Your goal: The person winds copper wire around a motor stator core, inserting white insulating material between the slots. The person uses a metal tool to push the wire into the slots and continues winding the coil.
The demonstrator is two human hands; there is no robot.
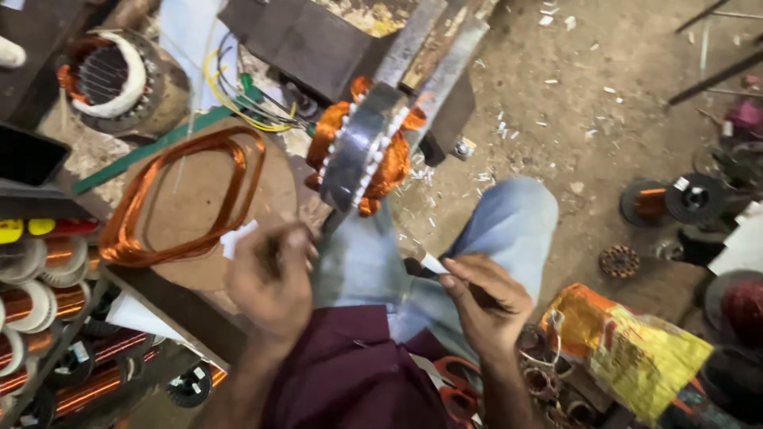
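Head view | right hand (486,300) – white strip (433,263) (thin) | copper-wound stator (367,147)

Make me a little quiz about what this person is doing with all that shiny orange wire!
1. True or false: the stator with copper windings rests above the person's knee.
2. Which hand pinches the small white strip? A) left hand B) right hand
3. What lies on the round board to the left of the stator?

Key
1. True.
2. B. The right hand pinches the strip at its fingertips.
3. A loose copper wire coil, bent into a rounded loop.
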